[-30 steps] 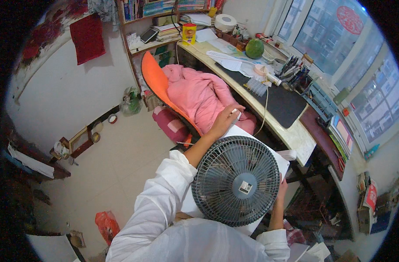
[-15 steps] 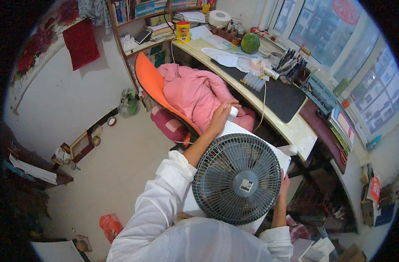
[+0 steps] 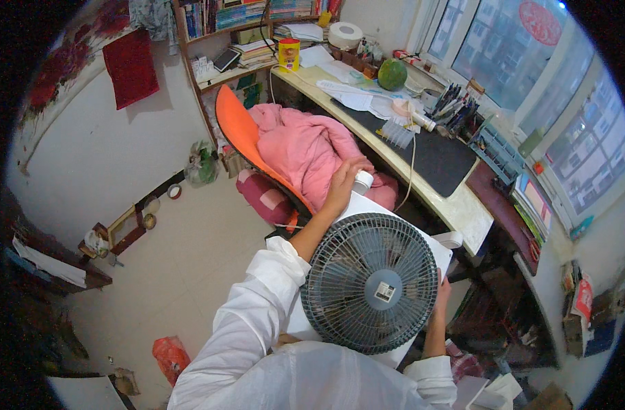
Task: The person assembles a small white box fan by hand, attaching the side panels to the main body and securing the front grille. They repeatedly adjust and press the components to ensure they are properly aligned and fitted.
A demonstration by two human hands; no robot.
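A white board, like a small tabletop, is held in front of me with white cylindrical pieces at two corners. On top of it lies a dark grey round fan head, its grille facing up and a label on its hub. My left hand is closed at the board's far left corner, beside one white cylindrical piece. My right hand is closed at the right edge, close against the fan's rim; its fingers are partly hidden. The other white piece sticks out at the right corner.
An orange chair bears a pink quilt. Behind it runs a desk with papers, a watermelon and pens. On the floor lie a red plastic bag and a wooden frame. Dark clutter stands at right.
The fan and board have shifted very slightly left in view, and the room has shifted a little with my head. Both hands keep their hold.
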